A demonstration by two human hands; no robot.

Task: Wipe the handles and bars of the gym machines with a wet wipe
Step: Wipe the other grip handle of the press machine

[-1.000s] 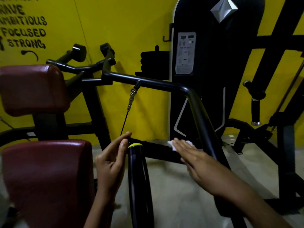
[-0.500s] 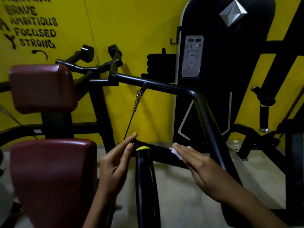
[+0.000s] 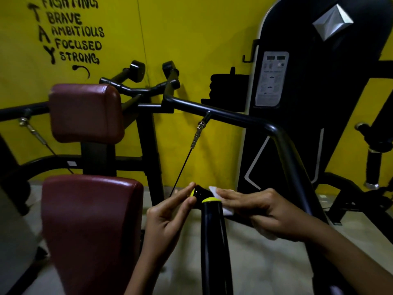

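Observation:
A short black handle (image 3: 199, 193) with a yellow end cap sticks out to the left at the lower centre. My right hand (image 3: 261, 211) lies along it with straight fingers and presses a white wet wipe (image 3: 227, 210) onto it. The wipe shows beyond my fingertips and under the heel of my hand. My left hand (image 3: 168, 218) is open, with its straight fingertips touching the handle's yellow end. A second black grip (image 3: 213, 241) with a yellow cap rises in front of the handle. The machine's curved black bar (image 3: 282, 154) runs above and to the right.
Two maroon pads, a seat (image 3: 89, 226) and a backrest (image 3: 85, 113), stand on the left. A cable with a metal clip (image 3: 196, 135) hangs from the bar. A black weight-stack tower (image 3: 308, 92) and another machine's frame (image 3: 374, 167) stand against the yellow wall.
My right hand has slid the wipe along the handle toward its yellow end. My left fingertips have closed in onto that end. The view has shifted to the left.

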